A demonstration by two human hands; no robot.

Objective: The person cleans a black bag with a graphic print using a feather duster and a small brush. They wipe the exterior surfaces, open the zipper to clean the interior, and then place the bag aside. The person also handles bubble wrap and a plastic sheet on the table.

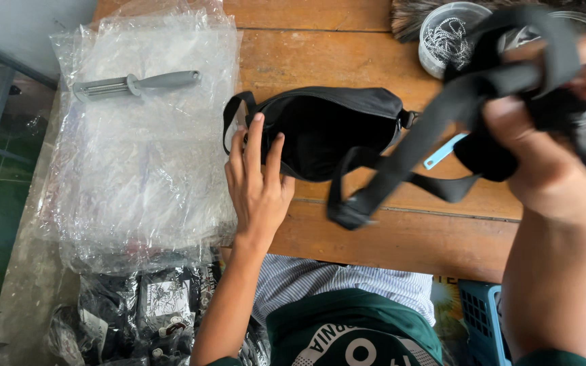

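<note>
Right hand (544,146) nearest us, fisted around the wide black webbing strap (408,152), lifted off the wooden table (347,54). Left hand (258,179) lies open, pinning the small black zip-top sling bag (327,132) mid-table. We keep it pinned, strap untwisted.

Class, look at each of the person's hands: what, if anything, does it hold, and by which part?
The right hand grips the black bag's strap, bunched near its upper end. The left hand holds nothing; its fingers rest flat on the black bag at its open edge.
</note>
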